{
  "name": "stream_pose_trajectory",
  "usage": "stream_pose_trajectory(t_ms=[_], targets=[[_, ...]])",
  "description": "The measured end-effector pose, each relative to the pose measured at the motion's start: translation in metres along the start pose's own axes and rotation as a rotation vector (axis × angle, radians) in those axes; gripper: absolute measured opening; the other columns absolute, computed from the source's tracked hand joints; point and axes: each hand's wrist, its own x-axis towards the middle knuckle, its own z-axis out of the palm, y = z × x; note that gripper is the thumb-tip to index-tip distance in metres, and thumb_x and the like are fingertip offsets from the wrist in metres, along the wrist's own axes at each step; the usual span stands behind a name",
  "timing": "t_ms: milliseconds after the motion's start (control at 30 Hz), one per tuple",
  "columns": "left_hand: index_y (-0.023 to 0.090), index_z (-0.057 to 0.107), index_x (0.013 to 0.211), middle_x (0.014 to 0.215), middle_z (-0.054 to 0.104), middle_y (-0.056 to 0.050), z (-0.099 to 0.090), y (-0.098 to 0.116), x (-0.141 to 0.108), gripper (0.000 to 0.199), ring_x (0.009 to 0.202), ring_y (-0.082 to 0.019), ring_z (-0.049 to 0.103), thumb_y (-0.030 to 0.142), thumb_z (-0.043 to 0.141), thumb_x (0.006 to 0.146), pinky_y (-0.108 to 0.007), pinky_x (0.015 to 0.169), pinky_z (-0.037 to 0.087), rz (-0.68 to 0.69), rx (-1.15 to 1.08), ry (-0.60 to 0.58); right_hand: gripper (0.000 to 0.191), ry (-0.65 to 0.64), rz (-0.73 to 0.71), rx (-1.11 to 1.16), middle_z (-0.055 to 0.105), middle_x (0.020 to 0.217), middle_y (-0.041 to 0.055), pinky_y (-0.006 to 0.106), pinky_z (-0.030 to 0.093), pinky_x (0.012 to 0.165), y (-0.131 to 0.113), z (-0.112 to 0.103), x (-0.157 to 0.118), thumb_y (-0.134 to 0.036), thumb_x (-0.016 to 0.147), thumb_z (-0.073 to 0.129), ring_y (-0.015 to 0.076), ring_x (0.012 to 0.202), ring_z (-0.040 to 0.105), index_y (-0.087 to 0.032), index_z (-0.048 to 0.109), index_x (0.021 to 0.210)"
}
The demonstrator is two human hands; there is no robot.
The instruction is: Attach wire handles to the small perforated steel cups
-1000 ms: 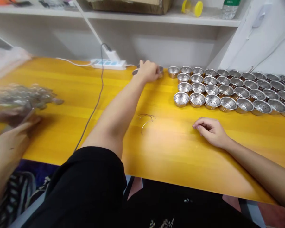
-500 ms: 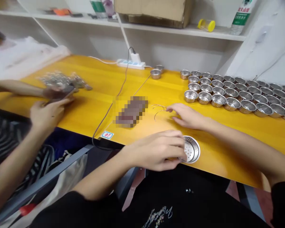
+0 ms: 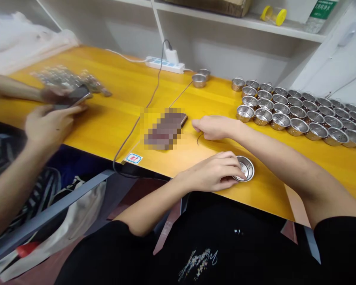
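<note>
The left fingers [image 3: 239,172] pinched the cup [image 3: 249,168] by its left side. A wire [image 3: 198,139] curved out beside the right fingers [image 3: 196,125], pinch unclear.

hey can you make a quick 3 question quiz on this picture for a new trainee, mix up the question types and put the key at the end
1. Multiple choice: What is the left hand holding?
A) a bottle
B) a metal cup
C) a plug
2. True or false: A curved wire shows by the right hand.
3. Fill the gap: Two cups stand apart from the rows of cups, near the ____.

Key:
1. B
2. True
3. power strip
</note>
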Motion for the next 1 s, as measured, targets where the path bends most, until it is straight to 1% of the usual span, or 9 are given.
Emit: stream_pose_trajectory(t_ms=[200, 367, 467, 533, 667, 733, 800, 900, 1000], targets=[[0.026, 0.084, 0.134, 0.131, 0.086, -0.014, 0.005, -0.005, 0.001, 0.022, 0.129, -0.032, 0.074, 0.030, 0.079, 0.113, -0.053, 0.118, 0.063, -0.017, -0.045, 0.034, 0.035, 0.009, 0.005, 0.036, 0.085, 0.121, 0.0124, 0.036, 0.037, 0.074, -0.003, 0.001, -0.007, -0.004, 0.098, 0.068, 0.0267, 0.092, 0.070, -0.023, 0.069, 0.128], [0.030, 0.081, 0.133, 0.128, 0.087, -0.011, 0.006, -0.001, -0.002, 0.024, 0.120, -0.030, 0.080, 0.040, 0.083, 0.111, -0.053, 0.109, 0.067, -0.045, -0.075, 0.365, 0.032, 0.147, 0.033, 0.157, 0.078, 0.108, 0.0070, 0.036, 0.033, 0.074, 0.018, 0.000, -0.055, -0.004, 0.094, 0.064, 0.0238, 0.085, 0.059, -0.024, 0.062, 0.118], [0.031, 0.076, 0.136, 0.128, 0.085, -0.010, -0.003, 0.007, 0.004, 0.025, 0.114, -0.028, 0.079, 0.044, 0.075, 0.114, -0.049, 0.102, 0.067, -0.228, -0.059, 0.589, 0.027, 0.256, 0.050, 0.240, 0.072, 0.099, 0.0045, 0.036, 0.034, 0.075, 0.040, 0.005, -0.101, -0.006, 0.091, 0.067, 0.0226, 0.082, 0.055, -0.025, 0.058, 0.108], [0.029, 0.073, 0.137, 0.128, 0.083, -0.010, -0.015, 0.009, 0.016, 0.030, 0.109, -0.026, 0.078, 0.047, 0.074, 0.113, -0.044, 0.095, 0.065, -0.345, -0.083, 0.625, 0.027, 0.321, 0.072, 0.265, 0.069, 0.097, 0.0039, 0.036, 0.036, 0.076, 0.053, 0.011, -0.130, -0.007, 0.089, 0.069, 0.0222, 0.081, 0.054, -0.026, 0.055, 0.103], [0.024, 0.071, 0.138, 0.122, 0.079, -0.009, -0.041, -0.007, 0.059, 0.045, 0.093, -0.020, 0.072, 0.057, 0.081, 0.108, -0.035, 0.083, 0.059, -0.471, -0.091, 0.419, 0.032, 0.468, 0.132, 0.329, 0.071, 0.099, 0.0040, 0.037, 0.043, 0.079, 0.067, 0.028, -0.172, -0.012, 0.089, 0.072, 0.0239, 0.083, 0.059, -0.026, 0.062, 0.116], [0.020, 0.075, 0.127, 0.110, 0.079, -0.007, -0.050, -0.024, 0.083, 0.045, 0.086, -0.018, 0.068, 0.061, 0.081, 0.107, -0.033, 0.081, 0.054, -0.482, -0.077, 0.291, 0.036, 0.548, 0.160, 0.338, 0.071, 0.098, 0.0047, 0.039, 0.046, 0.081, 0.067, 0.039, -0.184, -0.013, 0.088, 0.073, 0.0256, 0.086, 0.061, -0.026, 0.067, 0.121], [0.018, 0.078, 0.109, 0.096, 0.076, -0.005, -0.053, -0.041, 0.101, 0.042, 0.082, -0.017, 0.064, 0.060, 0.080, 0.107, -0.032, 0.077, 0.050, -0.431, -0.104, 0.137, 0.030, 0.623, 0.175, 0.329, 0.071, 0.097, 0.0059, 0.040, 0.049, 0.084, 0.067, 0.053, -0.190, -0.015, 0.087, 0.073, 0.0270, 0.087, 0.062, -0.026, 0.070, 0.115], [0.017, 0.080, 0.101, 0.087, 0.072, -0.004, -0.052, -0.059, 0.109, 0.044, 0.078, -0.016, 0.061, 0.061, 0.081, 0.106, -0.030, 0.073, 0.047, -0.370, -0.169, 0.001, 0.010, 0.727, 0.205, 0.366, 0.072, 0.092, 0.0069, 0.042, 0.052, 0.083, 0.066, 0.076, -0.192, -0.020, 0.089, 0.073, 0.0264, 0.084, 0.063, -0.026, 0.072, 0.097], [0.018, 0.081, 0.115, 0.099, 0.078, -0.007, -0.052, -0.062, 0.098, 0.051, 0.084, -0.018, 0.069, 0.069, 0.074, 0.109, -0.031, 0.077, 0.054, -0.388, -0.264, -0.043, 0.003, 0.800, 0.294, 0.546, 0.075, 0.085, 0.0053, 0.040, 0.051, 0.074, 0.069, 0.094, -0.187, -0.026, 0.091, 0.075, 0.0228, 0.074, 0.061, -0.025, 0.077, 0.092]])
